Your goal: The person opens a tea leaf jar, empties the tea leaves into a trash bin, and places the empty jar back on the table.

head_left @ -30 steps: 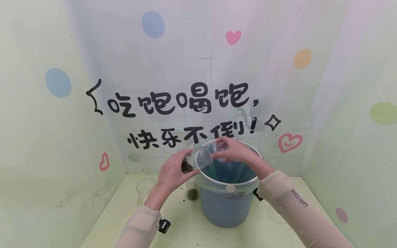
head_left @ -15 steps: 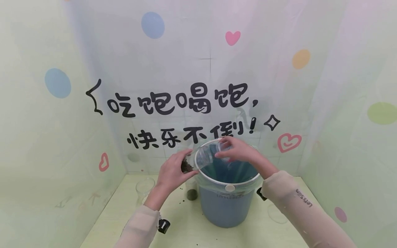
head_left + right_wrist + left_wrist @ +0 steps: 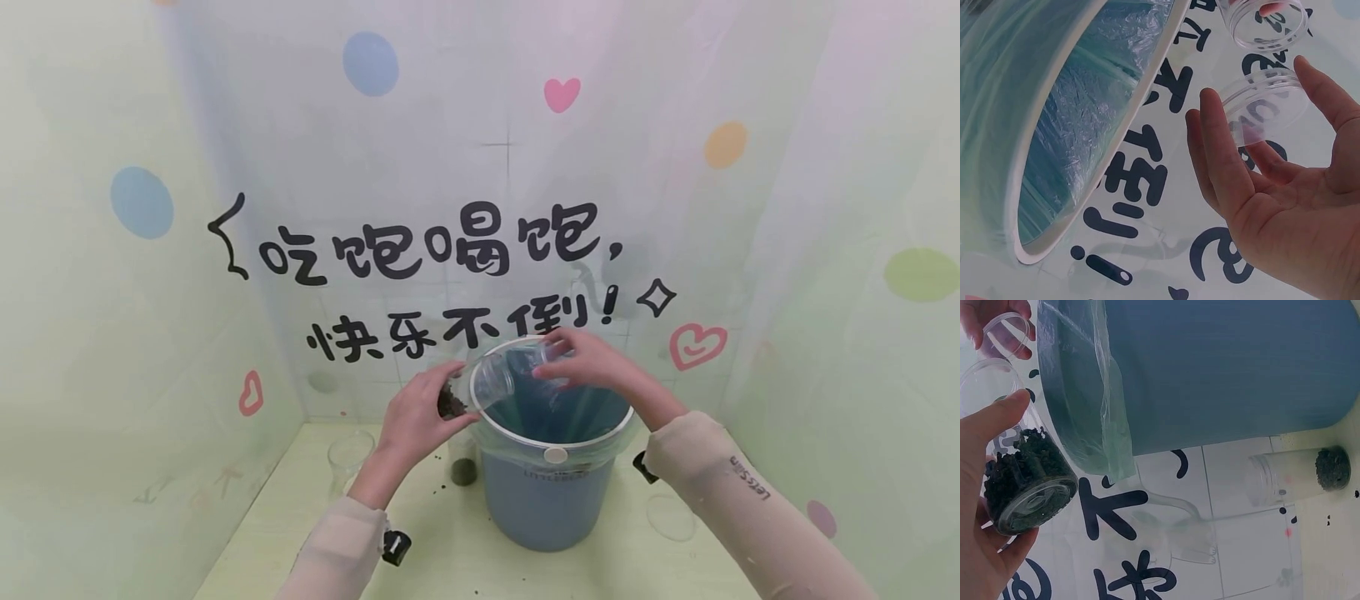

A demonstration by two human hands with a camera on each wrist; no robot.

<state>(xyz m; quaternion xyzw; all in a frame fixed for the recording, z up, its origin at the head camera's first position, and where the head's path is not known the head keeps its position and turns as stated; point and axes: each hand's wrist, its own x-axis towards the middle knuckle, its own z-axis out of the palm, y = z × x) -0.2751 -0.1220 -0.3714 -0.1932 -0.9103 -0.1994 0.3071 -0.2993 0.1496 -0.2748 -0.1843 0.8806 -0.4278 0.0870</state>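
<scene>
My left hand (image 3: pixel 416 408) grips a clear jar (image 3: pixel 491 379), tilted so its mouth points over the rim of a blue bucket (image 3: pixel 543 504). Dark, crumbly bits (image 3: pixel 1029 472) fill the jar's bottom part. In the left wrist view my thumb lies across the jar's side, with fingers round its base. Above the bucket's mouth, my right hand (image 3: pixel 585 364) holds a clear round lid (image 3: pixel 1266 109) between thumb and fingers. In the right wrist view the lid is apart from the jar's mouth. A thin greenish plastic bag (image 3: pixel 1085 119) lines the bucket and folds over its rim.
Left of the bucket stands another clear jar (image 3: pixel 1279 475) with dark bits at its bottom. Farther left is a clear glass-like container (image 3: pixel 351 454). A faint clear disc or ring (image 3: pixel 671 517) lies right of the bucket. Dark crumbs dot the table (image 3: pixel 442 550).
My right hand has moved right with the lid, away from the jar's mouth, widening the gap between them. My left hand and the tilted jar have hardly moved.
</scene>
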